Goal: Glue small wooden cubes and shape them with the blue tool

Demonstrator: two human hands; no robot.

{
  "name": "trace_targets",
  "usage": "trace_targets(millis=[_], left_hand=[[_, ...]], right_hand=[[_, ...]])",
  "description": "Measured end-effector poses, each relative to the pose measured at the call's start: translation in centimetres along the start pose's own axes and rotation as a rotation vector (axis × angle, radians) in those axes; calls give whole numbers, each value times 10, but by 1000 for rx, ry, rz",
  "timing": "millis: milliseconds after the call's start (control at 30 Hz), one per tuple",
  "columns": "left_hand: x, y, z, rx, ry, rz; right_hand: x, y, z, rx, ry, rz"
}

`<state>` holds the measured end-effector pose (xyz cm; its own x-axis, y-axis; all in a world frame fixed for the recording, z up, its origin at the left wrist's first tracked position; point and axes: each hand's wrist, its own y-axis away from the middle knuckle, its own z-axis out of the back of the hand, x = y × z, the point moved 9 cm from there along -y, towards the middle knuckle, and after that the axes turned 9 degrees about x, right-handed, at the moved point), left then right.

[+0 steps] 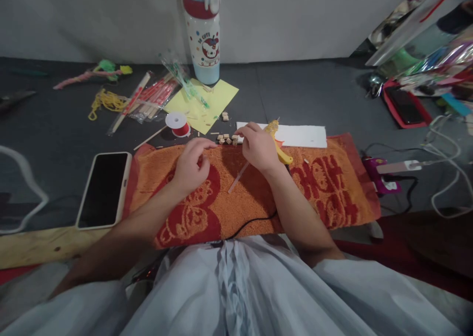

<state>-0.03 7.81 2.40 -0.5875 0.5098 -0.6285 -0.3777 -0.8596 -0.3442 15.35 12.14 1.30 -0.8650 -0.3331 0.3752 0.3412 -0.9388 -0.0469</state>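
Several small wooden pieces (223, 139) lie in a cluster at the far edge of an orange and red towel (236, 213). My right hand (260, 146) bends over the right end of that cluster, fingers curled in and tips close to the pieces; what they pinch is hidden. My left hand (192, 164) hovers over the towel, fingers loosely bent and thumb apart, holding nothing. A yellow glue gun (284, 156) lies behind my right wrist, partly covered. From under this hand a translucent glue stick (238, 178) sticks out. A white strip (305, 135) lies beyond.
A spool of red thread (179, 125), yellow paper (221, 99), packaged chopsticks (155, 97) and yellow cord (107, 102) lie behind. A bottle (203, 35) stands at the wall. Left is a phone (103, 190); right, a purple adapter (380, 176) with cables.
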Motion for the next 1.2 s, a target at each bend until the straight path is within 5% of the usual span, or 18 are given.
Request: trace_targets(millis=[1200], left_hand=[[1, 2, -17, 160, -44, -78]], right_hand=[[5, -1, -8, -1, 12, 69]])
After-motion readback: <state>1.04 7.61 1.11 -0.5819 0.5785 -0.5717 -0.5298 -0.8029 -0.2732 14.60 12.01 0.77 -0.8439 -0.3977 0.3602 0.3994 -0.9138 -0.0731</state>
